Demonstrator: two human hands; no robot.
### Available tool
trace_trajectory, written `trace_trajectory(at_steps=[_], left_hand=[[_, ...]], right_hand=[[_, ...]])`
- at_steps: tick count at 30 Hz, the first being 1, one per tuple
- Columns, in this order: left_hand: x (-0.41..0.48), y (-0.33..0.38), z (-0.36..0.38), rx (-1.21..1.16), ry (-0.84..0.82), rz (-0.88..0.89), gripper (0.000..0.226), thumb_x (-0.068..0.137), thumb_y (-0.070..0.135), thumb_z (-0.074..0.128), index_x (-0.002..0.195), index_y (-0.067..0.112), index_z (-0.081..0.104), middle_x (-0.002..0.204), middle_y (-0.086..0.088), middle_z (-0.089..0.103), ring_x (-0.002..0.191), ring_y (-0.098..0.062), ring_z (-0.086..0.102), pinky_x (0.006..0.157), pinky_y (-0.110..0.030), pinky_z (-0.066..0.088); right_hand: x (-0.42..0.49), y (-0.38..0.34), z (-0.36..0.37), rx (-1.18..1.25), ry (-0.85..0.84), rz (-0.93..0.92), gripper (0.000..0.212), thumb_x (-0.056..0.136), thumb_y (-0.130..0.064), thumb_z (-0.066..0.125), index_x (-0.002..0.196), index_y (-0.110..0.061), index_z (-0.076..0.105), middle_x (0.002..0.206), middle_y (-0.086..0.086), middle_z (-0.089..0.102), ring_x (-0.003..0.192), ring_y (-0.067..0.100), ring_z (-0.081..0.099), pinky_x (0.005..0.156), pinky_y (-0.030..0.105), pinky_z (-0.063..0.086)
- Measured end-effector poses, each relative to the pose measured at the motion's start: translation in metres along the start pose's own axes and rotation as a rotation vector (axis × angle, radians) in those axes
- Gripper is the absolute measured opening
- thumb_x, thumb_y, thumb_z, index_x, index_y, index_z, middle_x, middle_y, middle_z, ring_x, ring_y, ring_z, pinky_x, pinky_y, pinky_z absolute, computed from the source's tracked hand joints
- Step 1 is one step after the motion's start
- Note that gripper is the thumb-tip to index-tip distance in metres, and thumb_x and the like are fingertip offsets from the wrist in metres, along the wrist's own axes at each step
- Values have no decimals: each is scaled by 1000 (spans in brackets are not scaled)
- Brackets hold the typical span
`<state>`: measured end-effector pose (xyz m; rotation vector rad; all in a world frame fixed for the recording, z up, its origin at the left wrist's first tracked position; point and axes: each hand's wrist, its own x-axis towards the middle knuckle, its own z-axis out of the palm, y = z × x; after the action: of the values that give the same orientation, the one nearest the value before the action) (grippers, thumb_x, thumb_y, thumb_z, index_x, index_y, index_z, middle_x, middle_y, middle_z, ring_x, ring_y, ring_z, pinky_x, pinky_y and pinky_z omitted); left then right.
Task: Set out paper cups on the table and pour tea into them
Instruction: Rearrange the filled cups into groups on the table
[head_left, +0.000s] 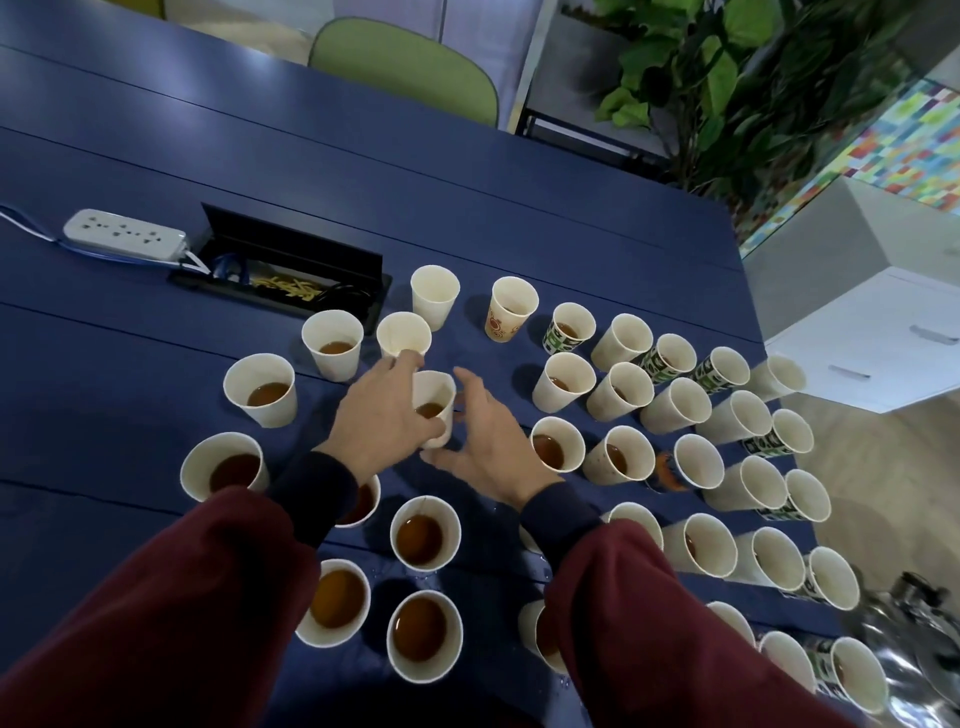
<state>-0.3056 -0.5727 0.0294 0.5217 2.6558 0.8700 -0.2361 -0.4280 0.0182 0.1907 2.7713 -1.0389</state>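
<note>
A person in dark red sleeves (171, 597) leans over a blue table (130, 338) crowded with paper cups (447, 519). Both arms reach toward the middle of the spread.

The left hand (384, 410) grips one white cup (441, 387), its thumb curled across the near side and its fingers up along the far left of the rim. A little brown tea (428, 410) sits in the bottom of this cup. It stands among the others near the table's centre, just in front of a white cup (402, 335) that looks unfilled.

The right hand (488, 441) is spread wide just beside the same cup and holds nothing. Its thumb lies low by the cup's base and its fingers point away up the table. The two hands are close together with only the cup between them.

The cups nearest the person, on the left, are well filled with tea. The rows to the right are packed tighter, and most show only a dark pool at the bottom. Some cups there carry a green pattern (555, 332). One at the back has an orange print (501, 330).

Behind the cups lie an open cable hatch (291, 249) and a white power strip (124, 234). A green chair (405, 62) and a leafy plant (727, 78) stand past the far edge. A white cabinet (857, 338) is on the right. A shiny pot (914, 618), too blurred to make out, sits at the lower right corner.
</note>
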Motion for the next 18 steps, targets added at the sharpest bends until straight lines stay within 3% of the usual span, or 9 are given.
trace_trajectory(at_steps=[4, 7, 10, 15, 18], left_hand=[[9, 11, 1, -100, -23, 10, 78, 70, 40, 83, 136, 19, 45, 129, -3, 57, 116, -26, 56, 94, -41, 48], [17, 11, 0, -246, -91, 8, 71, 77, 39, 80, 137, 22, 45, 119, 2, 62, 110, -20, 61, 94, -38, 50], [26, 11, -5, -369, -103, -13, 59, 87, 33, 73, 138, 19, 46, 111, 3, 65, 100, -16, 65, 95, -37, 52], [52, -14, -30, -72, 135, 1, 48, 83, 21, 71, 127, 14, 56, 120, -11, 60, 109, -32, 57, 96, -46, 46], [64, -36, -51, 152, 178, -44, 64, 75, 23, 76, 133, 13, 54, 129, -16, 52, 120, -37, 45, 97, -51, 44]], right_hand=[[14, 3, -5, -33, 128, -17, 98, 74, -36, 85, 151, -17, 28, 134, 10, 59, 121, 29, 57, 98, 44, 48], [23, 11, -12, -80, 97, -41, 87, 75, -36, 84, 145, -18, 36, 137, 9, 55, 122, 27, 55, 97, 39, 47], [36, 20, -18, -131, 99, -23, 70, 77, -33, 81, 134, -16, 45, 124, 10, 57, 109, 30, 58, 86, 36, 46], [64, 32, -32, -220, 147, 97, 63, 80, -35, 77, 129, -12, 44, 120, 15, 55, 107, 35, 57, 84, 38, 45], [77, 37, -36, -250, 155, 196, 73, 82, -37, 77, 138, -10, 38, 124, 20, 53, 108, 40, 59, 91, 45, 50]])
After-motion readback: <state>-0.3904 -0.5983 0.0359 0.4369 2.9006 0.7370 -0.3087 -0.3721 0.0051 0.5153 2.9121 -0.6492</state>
